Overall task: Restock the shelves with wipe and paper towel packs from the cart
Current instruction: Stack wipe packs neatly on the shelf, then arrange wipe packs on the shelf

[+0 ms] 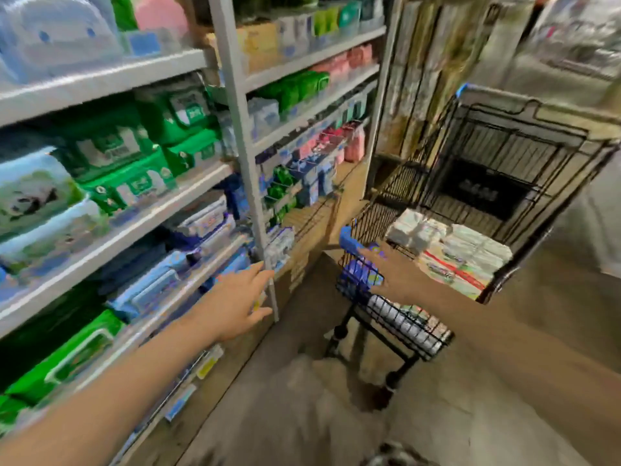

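Shelves (134, 227): fill the view from 8 to 12 o'clock; tiers stocked with green, blue and pink wipe packs.
Cart (524, 153): at 2 o'clock, parked close to the shelf end, presumably to keep each carry short.
Towel packs (470, 250): white stacks on the cart floor, at 3 o'clock; not yet shelved.
Blue pack (361, 275): at the cart's near corner, under the right hand.
Left hand (240, 297): at 9 o'clock of the cart, fingers straight and apart, empty, just beside the post (248, 156); likely steadying or marking the slot.
Right hand (393, 270): laid on the blue pack; grip unclear through blur.
Step (judged): picking up the next pack.
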